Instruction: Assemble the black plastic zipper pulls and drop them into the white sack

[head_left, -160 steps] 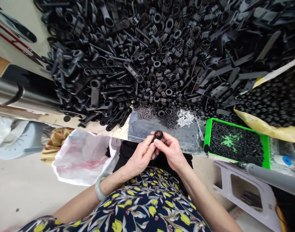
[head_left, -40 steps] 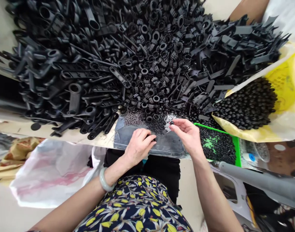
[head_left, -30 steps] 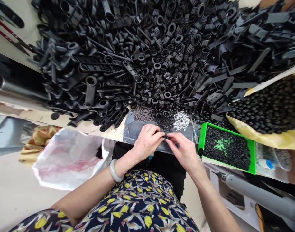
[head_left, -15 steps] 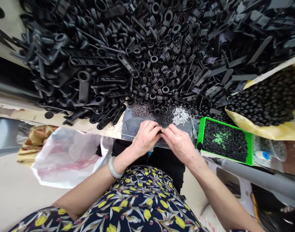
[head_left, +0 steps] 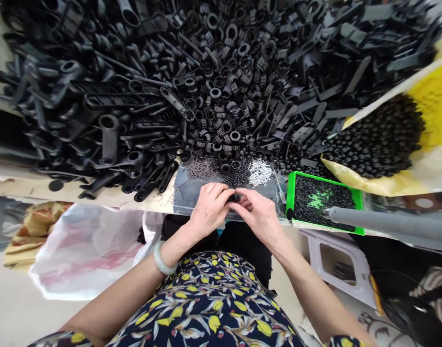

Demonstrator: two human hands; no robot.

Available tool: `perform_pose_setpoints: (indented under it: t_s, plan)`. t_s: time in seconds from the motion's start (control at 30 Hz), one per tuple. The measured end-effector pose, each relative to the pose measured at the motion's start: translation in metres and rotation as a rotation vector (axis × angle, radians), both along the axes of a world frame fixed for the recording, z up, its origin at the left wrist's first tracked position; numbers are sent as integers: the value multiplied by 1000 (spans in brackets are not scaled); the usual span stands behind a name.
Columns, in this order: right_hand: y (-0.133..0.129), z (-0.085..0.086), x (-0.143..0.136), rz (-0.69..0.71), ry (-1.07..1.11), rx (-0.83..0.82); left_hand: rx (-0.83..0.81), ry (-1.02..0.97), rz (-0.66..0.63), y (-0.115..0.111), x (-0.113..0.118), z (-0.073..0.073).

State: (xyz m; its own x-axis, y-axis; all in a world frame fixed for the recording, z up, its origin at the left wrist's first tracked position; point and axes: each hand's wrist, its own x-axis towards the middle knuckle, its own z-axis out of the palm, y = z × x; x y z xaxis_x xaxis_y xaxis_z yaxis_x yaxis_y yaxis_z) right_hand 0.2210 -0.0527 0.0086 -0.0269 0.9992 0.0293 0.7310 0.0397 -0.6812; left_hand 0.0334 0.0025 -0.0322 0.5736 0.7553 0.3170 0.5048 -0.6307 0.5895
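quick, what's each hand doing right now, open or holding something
Left hand: closed, fingertips on a small black part.
Right hand: closed, fingers and thumb on that same part.

A single view looks out from the person's head, facing forward and steeply down past the chest. The floral top (head_left: pixel 213 303) is nearest the lens and fills the bottom middle, with the forearms running inward from both lower corners. The left hand (head_left: pixel 208 207) and right hand (head_left: pixel 257 212) sit near the centre, at the near edge of the tabletop (head_left: pixel 108 196). That edge crosses the whole width, sloping gently downward to the right. Beyond it, the pile of black parts (head_left: pixel 152 72) runs up to the top border, farther off. The framing is wide, taking in floor (head_left: pixel 7 294) below the tabletop's near edge.
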Motion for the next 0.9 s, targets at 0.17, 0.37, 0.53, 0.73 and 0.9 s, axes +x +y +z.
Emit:
perform_pose_setpoints:
  t_s: [0.17, 0.37, 0.53, 0.73, 0.9]
  plan:
    - [-5, 11, 47, -194, -157, 85, -13, 15, -15, 1, 0, 7]
    - [9, 6, 67, -186, -604, 71, 17, -39, 70, -9, 9, 16]
    - [17, -2, 61, -189, -634, 71, -30, -185, 119, -11, 20, 8]
    - [9, 9, 53, -174, -463, 102, -32, -201, 133, -10, 21, 1]
    - [2, 24, 23, 6, -60, 105, -25, -188, 119, -9, 20, 4]
